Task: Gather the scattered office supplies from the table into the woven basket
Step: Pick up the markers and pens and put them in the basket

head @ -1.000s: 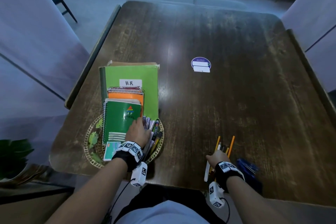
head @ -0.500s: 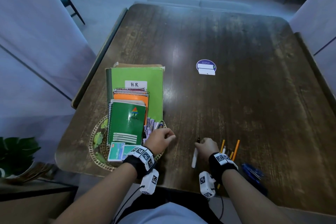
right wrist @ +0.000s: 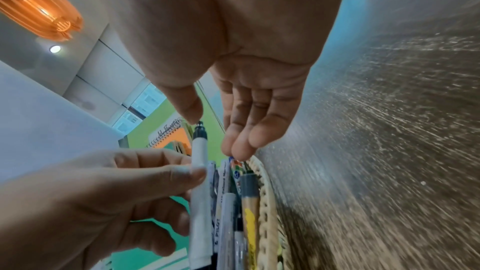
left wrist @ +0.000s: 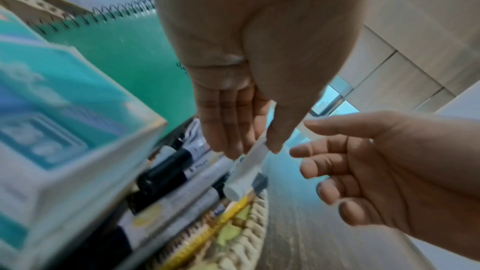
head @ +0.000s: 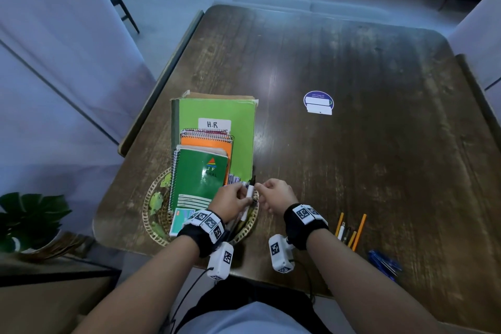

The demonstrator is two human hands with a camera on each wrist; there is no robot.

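My left hand (head: pixel 233 199) pinches a white marker (head: pixel 249 192) with a black cap between thumb and fingers, just above the right side of the woven basket (head: pixel 151 228). The left wrist view shows the same marker (left wrist: pixel 249 163) held over other markers lying in the basket. My right hand (head: pixel 276 194) hovers beside it with fingers relaxed; in the right wrist view its thumb (right wrist: pixel 192 114) is almost at the marker's (right wrist: pixel 200 182) black tip, without gripping. A stack of notebooks (head: pixel 200 179) lies in the basket.
Several yellow pencils and a pen (head: pixel 349 228) lie on the table near its front edge, to the right of my right wrist. Blue pens (head: pixel 385 263) sit farther right. A round purple sticker (head: pixel 318 102) is at mid-table. A potted plant (head: pixel 29 214) stands off the left edge.
My right hand carried the white marker left from the pencil pile to the basket. My left hand came off the notebooks, took hold of the marker, and the right hand let go.
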